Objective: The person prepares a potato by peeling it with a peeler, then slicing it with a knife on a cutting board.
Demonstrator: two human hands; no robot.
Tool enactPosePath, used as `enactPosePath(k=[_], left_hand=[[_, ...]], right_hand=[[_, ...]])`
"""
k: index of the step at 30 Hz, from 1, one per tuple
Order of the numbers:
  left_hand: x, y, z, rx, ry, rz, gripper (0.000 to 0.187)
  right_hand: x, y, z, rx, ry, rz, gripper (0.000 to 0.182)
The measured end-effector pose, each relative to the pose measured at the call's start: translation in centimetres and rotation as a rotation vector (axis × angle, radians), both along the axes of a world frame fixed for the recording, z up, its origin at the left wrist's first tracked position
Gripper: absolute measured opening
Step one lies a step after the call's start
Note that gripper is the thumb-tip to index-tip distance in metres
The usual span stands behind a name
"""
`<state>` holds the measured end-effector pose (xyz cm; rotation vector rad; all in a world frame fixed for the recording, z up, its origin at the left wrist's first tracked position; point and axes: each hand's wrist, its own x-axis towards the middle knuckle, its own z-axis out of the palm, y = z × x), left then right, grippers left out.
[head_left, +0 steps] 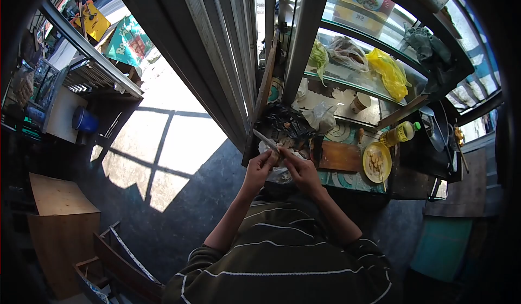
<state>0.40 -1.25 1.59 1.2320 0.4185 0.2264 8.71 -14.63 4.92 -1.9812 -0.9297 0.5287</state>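
My left hand [259, 169] is closed on a small pale-brown piece [274, 157] whose kind I cannot make out. Close beside it, my right hand [300, 170] grips a knife [265, 139]. The blade points up and to the left, and the fingers cover the handle. Both hands meet over a black plastic bag [282, 120] with scraps in and around it. To the right of the hands lies a brown wooden cutting board [340, 156]. A yellow plate [376, 163] with pale cut pieces and a utensil sits beyond the board.
A bottle of yellowish liquid with a green cap [401, 134] stands behind the plate. A paper cup [360, 102] and a clear plastic bag [322, 117] are farther back. The glass case shelf holds a yellow bag [389, 73] and leafy greens [319, 58]. A corrugated metal shutter [217, 43] rises at left.
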Motion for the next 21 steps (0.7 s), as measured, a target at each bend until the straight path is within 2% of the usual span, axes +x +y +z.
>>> enactPosePath(k=[3,6,8,12,14,18,20,21], left_hand=[[0.0,-0.5,-0.2,-0.043,-0.031,0.059,0.028],[-0.2,-0.6,-0.4,-0.066,0.060,0.017,0.031],[-0.2,-0.5,-0.4,-0.447,0.019,0.016,0.033],[-0.7,0.3,-0.9,-0.630,0.014,-0.051,0.034],[-0.6,0.6,-0.8,-0.715,0.009,-0.049,0.032],[-0.6,1.2,-1.2,-0.735,0.042,-0.046,0.032],[-0.7,1.4,-2.2,-0.739,0.040,-0.072,0.029],[-0.8,1.3,-2.6,-0.740,0.042,-0.073,0.029]], right_hand=[[0.1,0.1,-1.6,0.024,0.013,-0.059,0.042],[0.1,-0.2,-1.5,0.141,0.068,-0.044,0.042],[-0.1,0.1,-0.4,0.185,0.424,-0.175,0.038],[0.5,-0.6,-0.9,0.189,0.357,-0.096,0.038],[0.7,-0.7,0.2,-0.013,0.362,-0.102,0.042],[0.5,-0.8,-1.2,0.104,0.284,-0.115,0.041],[0.1,-0.8,-0.2,0.064,0.054,-0.019,0.042],[0.0,-0.9,-0.2,0.063,0.055,-0.021,0.042]])
